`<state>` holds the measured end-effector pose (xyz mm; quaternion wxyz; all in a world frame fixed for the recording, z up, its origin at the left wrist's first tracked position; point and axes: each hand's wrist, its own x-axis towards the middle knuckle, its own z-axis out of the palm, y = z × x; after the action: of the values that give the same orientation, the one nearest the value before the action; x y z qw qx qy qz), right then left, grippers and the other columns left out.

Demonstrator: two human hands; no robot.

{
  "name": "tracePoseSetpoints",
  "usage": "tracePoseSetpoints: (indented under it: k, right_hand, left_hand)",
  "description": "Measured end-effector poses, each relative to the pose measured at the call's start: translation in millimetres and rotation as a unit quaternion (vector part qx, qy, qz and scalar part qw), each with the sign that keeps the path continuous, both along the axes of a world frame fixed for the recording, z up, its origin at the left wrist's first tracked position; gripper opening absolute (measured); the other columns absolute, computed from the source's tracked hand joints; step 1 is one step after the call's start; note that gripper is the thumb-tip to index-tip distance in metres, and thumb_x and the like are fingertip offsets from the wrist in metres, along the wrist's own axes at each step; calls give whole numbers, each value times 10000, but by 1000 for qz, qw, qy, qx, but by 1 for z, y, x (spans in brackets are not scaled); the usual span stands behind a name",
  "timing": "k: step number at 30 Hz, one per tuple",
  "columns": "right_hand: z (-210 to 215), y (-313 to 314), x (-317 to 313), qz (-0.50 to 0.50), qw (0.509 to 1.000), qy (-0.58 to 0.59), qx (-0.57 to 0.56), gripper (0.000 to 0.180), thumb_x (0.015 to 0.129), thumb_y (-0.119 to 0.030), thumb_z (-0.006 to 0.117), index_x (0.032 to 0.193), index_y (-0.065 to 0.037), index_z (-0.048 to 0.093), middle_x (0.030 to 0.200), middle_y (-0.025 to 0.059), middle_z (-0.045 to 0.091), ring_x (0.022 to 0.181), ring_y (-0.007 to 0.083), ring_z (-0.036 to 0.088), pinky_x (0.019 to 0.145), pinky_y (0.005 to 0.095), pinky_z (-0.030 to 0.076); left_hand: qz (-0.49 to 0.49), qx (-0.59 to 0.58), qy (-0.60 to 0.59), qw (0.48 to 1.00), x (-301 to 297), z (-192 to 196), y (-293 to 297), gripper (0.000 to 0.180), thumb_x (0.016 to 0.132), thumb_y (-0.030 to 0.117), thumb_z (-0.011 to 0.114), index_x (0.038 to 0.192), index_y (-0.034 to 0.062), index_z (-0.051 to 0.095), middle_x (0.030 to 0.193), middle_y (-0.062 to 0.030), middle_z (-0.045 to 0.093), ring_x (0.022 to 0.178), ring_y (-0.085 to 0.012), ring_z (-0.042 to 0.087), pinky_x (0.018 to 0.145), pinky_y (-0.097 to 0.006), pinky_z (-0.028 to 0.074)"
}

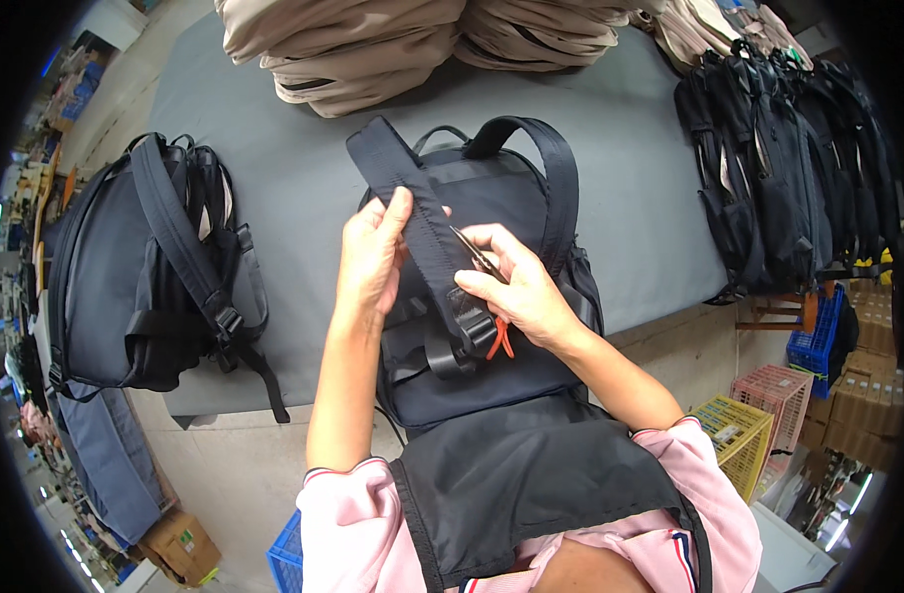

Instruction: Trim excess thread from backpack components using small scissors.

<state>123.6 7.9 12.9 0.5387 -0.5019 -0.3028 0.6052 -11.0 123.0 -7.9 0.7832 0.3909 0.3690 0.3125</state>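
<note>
A black backpack [492, 198] lies in front of me on the grey table, its shoulder straps toward me. My left hand [376, 252] grips the edge of one padded shoulder strap [427, 232], thumb on top and fingers behind, and lifts it off the pack. In my right hand [516, 282] is a pair of small dark thread snips [480, 255], tips pointing up and left beside the strap's stitched edge. A red-orange cord [501, 339] hangs in a loop below that hand. The other shoulder strap [556, 178] arches up at the right. A black buckle [474, 331] sits at the held strap's lower end.
Another black backpack [126, 277] stands at the table's left edge. Beige bags [363, 49] are piled at the back of the grey table [640, 198]. Several black backpacks [768, 168] crowd the right end. Yellow [737, 435] and pink crates [773, 395] stand below right.
</note>
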Motion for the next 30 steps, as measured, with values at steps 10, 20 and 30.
tracePoseSetpoints:
  k: [10, 20, 30]
  right_hand:
    - [4, 11, -5, 39, 991, -108, 61, 197, 905, -149, 552, 1032, -10, 610, 791, -20, 598, 668, 25, 514, 605, 193, 429]
    - [16, -29, 7, -64, 989, -111, 71, 145, 898, -144, 578, 967, -30, 633, 678, -22, 510, 497, 17, 436, 443, 179, 356]
    - [29, -35, 5, -56, 868, -456, 188, 288, 785, -129, 674, 1038, -60, 554, 809, 68, 598, 637, 184, 611, 560, 285, 477]
  left_hand:
    - [95, 530, 292, 791, -20, 34, -98, 441, 720, 341, 732, 895, -47, 620, 1302, -223, 459, 1226, -355, 430, 998, -442, 329]
    - [41, 208, -25, 977, -30, 29, -95, 342, 801, 93, 649, 1107, -35, 563, 1188, -61, 460, 962, -111, 527, 765, -226, 499]
    - [25, 216, -17, 976, -26, 28, -99, 355, 793, 74, 660, 1117, -30, 560, 1157, -66, 473, 982, -119, 510, 812, -231, 472]
